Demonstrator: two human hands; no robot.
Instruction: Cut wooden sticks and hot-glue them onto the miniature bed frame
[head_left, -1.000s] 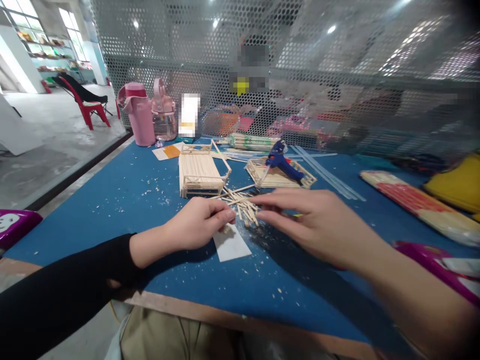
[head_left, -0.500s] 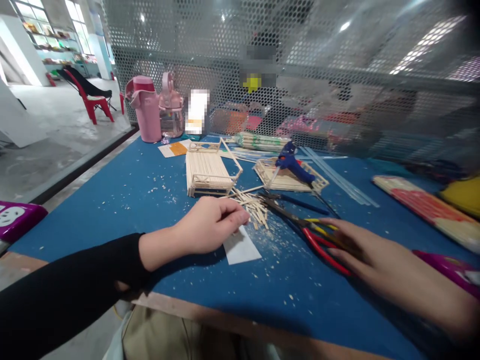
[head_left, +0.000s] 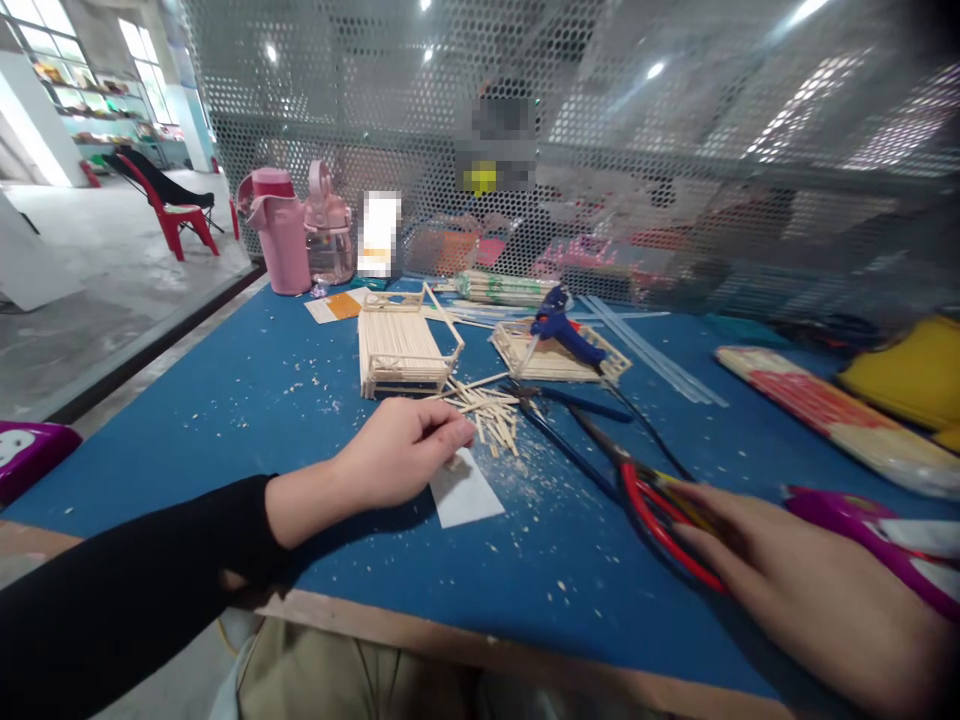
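Observation:
My left hand (head_left: 397,450) is closed, thumb pressed to the fingers, above the upper left of a white paper sheet (head_left: 469,492); what it pinches, if anything, is too small to tell. Red-handled scissors (head_left: 660,520) with some yellow on them are in my right hand (head_left: 795,570), blades pointing up and left. Beyond my left hand stands a small frame of pale sticks (head_left: 405,345). Short cut sticks (head_left: 491,412) lie heaped beside it. A blue glue gun (head_left: 566,335) rests on a second stick tray (head_left: 514,350). Dark blue-handled pliers (head_left: 570,455) lie near the heap.
Pink flask (head_left: 281,235), clear bottle (head_left: 328,240) and a blurred phone (head_left: 379,235) stand at the back left. Clear glue sticks (head_left: 652,355) lie at the back, a packet of sticks (head_left: 832,415) to the right. Perforated metal mesh (head_left: 337,90) rises behind the blue table (head_left: 225,430).
My right hand and the scissors have moved down and away from the stick heap. The whole view has shifted slightly; my left hand keeps its pose by the paper.

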